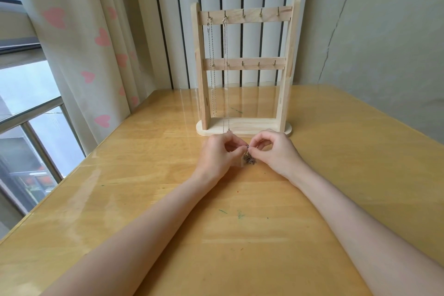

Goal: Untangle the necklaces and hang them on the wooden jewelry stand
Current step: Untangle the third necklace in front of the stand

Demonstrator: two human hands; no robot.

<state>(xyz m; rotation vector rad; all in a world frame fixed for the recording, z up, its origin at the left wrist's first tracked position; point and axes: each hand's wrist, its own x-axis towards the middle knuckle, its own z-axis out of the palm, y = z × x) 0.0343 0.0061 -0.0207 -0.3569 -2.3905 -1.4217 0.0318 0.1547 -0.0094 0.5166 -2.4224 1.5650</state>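
Pinched between the fingertips of both my hands is one end of a tangled necklace [249, 158], the rest of it bunched in a small dark clump hanging just under my fingers, low over the wooden table [144, 199]; whether the clump touches the tabletop I cannot tell. My left hand [219, 155] curls in with thumb and forefinger closed on the chain, and my right hand [276, 151] mirrors it from the other side, so the two pinches nearly meet. Both forearms stretch forward across the table. Just beyond my knuckles stands the wooden jewelry stand [245, 125], upright on its oval base, with two crossbars that each carry a row of small hooks. Two silver necklaces already hang from the top bar: one [212, 67] from the leftmost hook, the other [226, 74] from the second hook, its long loop reaching down to the base near my left hand. A curtain [79, 38] printed with pink hearts hangs at the left, beside a window [28, 94].
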